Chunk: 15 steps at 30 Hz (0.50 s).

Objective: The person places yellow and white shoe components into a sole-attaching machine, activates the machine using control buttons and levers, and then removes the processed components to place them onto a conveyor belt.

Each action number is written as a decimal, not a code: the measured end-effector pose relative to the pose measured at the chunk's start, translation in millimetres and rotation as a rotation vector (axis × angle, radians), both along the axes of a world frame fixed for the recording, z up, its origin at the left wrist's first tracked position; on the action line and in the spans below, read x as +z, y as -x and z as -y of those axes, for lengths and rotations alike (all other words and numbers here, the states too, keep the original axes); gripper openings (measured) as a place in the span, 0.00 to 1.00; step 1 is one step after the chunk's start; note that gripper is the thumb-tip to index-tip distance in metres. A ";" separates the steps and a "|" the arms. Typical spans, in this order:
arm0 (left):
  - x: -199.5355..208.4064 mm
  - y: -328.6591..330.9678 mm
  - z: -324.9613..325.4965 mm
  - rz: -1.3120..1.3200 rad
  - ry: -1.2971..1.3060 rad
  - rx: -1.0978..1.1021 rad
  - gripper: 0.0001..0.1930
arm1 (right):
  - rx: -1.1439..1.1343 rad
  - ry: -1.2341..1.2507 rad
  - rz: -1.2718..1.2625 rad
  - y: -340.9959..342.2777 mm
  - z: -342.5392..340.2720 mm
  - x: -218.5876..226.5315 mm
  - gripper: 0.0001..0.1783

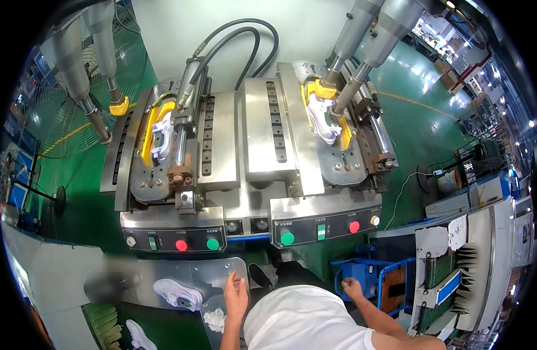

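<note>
My left hand is raised over the edge of a metal side table, fingers apart and nothing in them. Just left of it a white shoe lies on that table, and a crumpled white cloth lies near my left wrist. My right hand is curled closed at my right side, near a blue frame, with nothing visible in it. In front, one white shoe sits in the left press station between yellow pads. Another white shoe is in the right station, with a yellow pad against its far end.
Control panels with green and red buttons line the machine's front. Metal cylinders hang over both stations. At lower left another shoe rests on a green conveyor. A blue metal frame and a bristled conveyor unit stand right.
</note>
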<state>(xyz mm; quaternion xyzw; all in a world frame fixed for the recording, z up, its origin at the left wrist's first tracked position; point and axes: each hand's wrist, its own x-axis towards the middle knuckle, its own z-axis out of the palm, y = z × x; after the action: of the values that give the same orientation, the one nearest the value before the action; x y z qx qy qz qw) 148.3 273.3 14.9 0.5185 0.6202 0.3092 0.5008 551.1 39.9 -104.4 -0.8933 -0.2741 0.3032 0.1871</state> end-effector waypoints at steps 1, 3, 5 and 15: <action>0.6 1.1 -1.6 -0.011 -0.011 0.005 0.21 | 0.004 -0.005 0.000 -3.5 13.1 -8.1 0.18; -0.9 3.4 -3.0 -0.039 -0.039 -0.019 0.21 | -0.027 0.194 -0.059 -8.9 39.6 -26.9 0.14; 7.6 1.0 -7.6 -0.013 -0.015 0.004 0.20 | -0.052 0.235 -0.097 -2.8 45.6 -35.4 0.14; 8.9 -12.2 -10.1 0.006 0.078 -0.038 0.19 | -0.088 0.194 -0.414 16.3 -21.9 -37.1 0.16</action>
<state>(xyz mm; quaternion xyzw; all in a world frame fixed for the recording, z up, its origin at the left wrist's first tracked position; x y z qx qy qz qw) 160.5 283.4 23.9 0.5093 0.6202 0.2767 0.5286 534.9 61.7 -141.5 -0.8370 -0.1603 0.4962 0.1656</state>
